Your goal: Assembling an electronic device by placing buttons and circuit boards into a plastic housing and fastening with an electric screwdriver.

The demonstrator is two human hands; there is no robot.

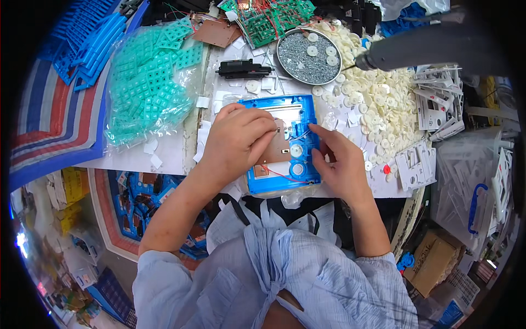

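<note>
A blue plastic casing (310,143) lies open-side up on the table right in front of me. Inside it sits a brown circuit board (274,155) with thin red wires trailing to the lower right. My left hand (239,137) reaches over the casing's left side, its fingers closed at the board's upper edge; the fingertips partly hide what they pinch. At the casing's right edge is my right hand (344,164), index finger and thumb curled onto the rim near a thin pale wire.
A round tray (278,59) of small screws stands behind the casing, beside a black part (244,69). Cream discs (383,101) are heaped right, under a dark power tool (416,49). Left lies a bag of green keypads (150,88); green circuit boards (268,24) are stacked behind.
</note>
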